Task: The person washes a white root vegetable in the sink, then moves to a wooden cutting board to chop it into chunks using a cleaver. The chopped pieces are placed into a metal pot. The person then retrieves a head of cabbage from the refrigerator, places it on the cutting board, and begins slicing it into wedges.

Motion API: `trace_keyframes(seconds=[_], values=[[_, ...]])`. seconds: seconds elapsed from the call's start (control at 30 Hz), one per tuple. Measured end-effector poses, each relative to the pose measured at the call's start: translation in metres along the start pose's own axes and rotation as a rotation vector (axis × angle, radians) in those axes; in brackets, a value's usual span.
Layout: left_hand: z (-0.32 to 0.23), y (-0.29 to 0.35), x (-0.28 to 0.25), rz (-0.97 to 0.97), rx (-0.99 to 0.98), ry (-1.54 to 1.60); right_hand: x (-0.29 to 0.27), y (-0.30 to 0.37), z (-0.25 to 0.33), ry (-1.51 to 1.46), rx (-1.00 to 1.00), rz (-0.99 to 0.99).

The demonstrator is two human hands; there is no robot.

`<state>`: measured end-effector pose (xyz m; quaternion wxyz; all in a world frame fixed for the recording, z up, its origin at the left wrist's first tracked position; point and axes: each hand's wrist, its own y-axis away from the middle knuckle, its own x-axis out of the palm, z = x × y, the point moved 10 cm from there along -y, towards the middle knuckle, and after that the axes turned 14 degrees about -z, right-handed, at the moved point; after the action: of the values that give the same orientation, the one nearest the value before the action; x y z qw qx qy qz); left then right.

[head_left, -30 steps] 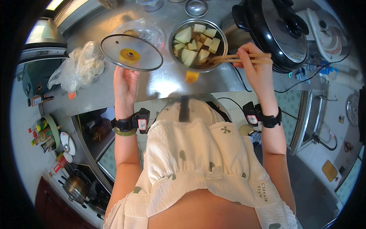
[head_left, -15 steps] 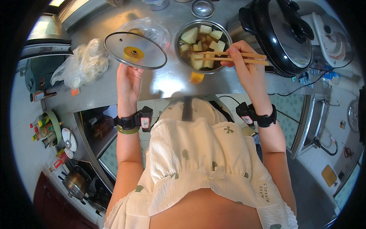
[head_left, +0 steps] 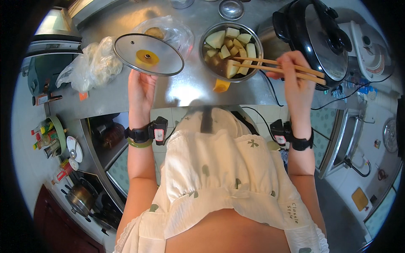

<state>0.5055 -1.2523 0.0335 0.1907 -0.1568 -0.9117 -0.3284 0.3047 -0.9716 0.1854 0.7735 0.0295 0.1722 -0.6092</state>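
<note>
Over one counter (head_left: 114, 102), the left hand (head_left: 142, 90) grips one glass lid (head_left: 165, 51) and the right hand (head_left: 297, 78) clamps two chopsticks (head_left: 266, 68)

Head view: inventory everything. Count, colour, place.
Bowl: 1, silver, top centre
Chunks: many, pale, in bowl
Chopsticks: 2, tan, over bowl
Glass lid: 1, clear, left
Counter: 1, grey metal, across top
Small dish: 1, silver, beyond bowl
Plastic bags: 2, clear, left
Lidded pot: 1, black-silver, right
Sink: 1, grey, far right
Bottles: several, mixed, lower left
Metal pot: 1, brassy, lower left
Wrist devices: 2, black, one per wrist
Bracelet: 1, green, left forearm
Garment: 1, cream, torso
Left grip: 1, bare, holding lid
Right grip: 1, bare, holding chopsticks
</note>
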Motion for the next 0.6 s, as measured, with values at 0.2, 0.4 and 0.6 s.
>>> trace_keyframes(seconds=[0.2, 0.4, 0.6], values=[[0.008, -0.014, -0.002, 0.057, -0.034, 0.042, 0.019, 0.007, -0.029, 0.011, 0.053, 0.08], [0.004, -0.008, 0.005, 0.04, -0.016, 0.034, 0.012, 0.009, -0.016, 0.015, 0.041, 0.038], [0.005, -0.009, 0.007, 0.041, -0.016, 0.034, 0.026, 0.022, -0.004, -0.03, -0.055, 0.071]])
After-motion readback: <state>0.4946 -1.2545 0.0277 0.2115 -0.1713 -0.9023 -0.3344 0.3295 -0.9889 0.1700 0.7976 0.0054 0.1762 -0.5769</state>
